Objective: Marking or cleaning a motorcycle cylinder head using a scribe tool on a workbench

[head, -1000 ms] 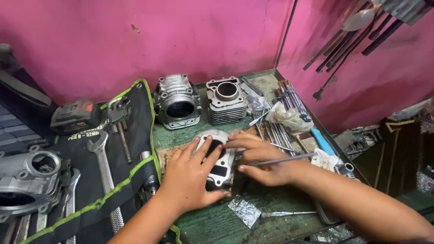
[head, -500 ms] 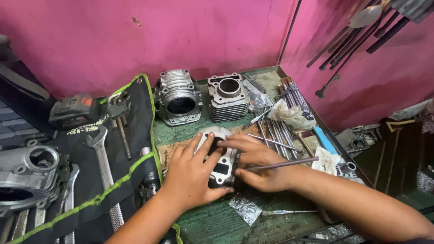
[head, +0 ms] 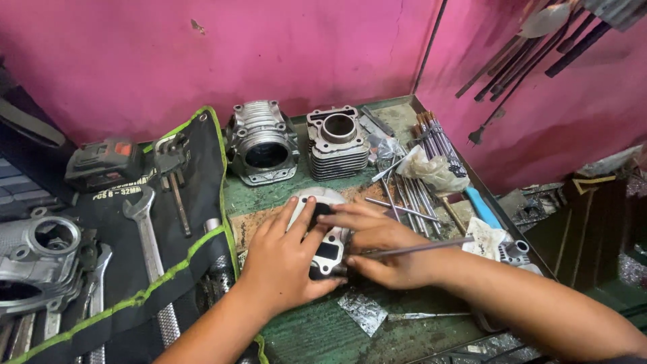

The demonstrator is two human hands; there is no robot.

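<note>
A small silver metal engine part point(head: 330, 243) with dark openings lies on the green workbench point(head: 317, 330). My left hand point(head: 286, 259) rests flat over its left side, fingers spread and pressing down on it. My right hand point(head: 384, 249) covers its right side; its fingers reach across the top of the part, and a thin metal rod point(head: 431, 247) is held in that hand, sticking out to the right. Much of the part is hidden under both hands.
Two finned engine cylinders point(head: 263, 143) point(head: 337, 143) stand at the back. A black tool roll point(head: 155, 222) with wrenches lies left, by another engine casting point(head: 40, 259). Thin rods point(head: 435, 145), a crumpled rag point(head: 431, 172), a blue handle point(head: 482, 205) and foil scraps point(head: 362, 311) lie right.
Both hands stay on the silver part; they have shifted only slightly, with the right fingers reaching a little further over its top. The camera view has drifted a bit.
</note>
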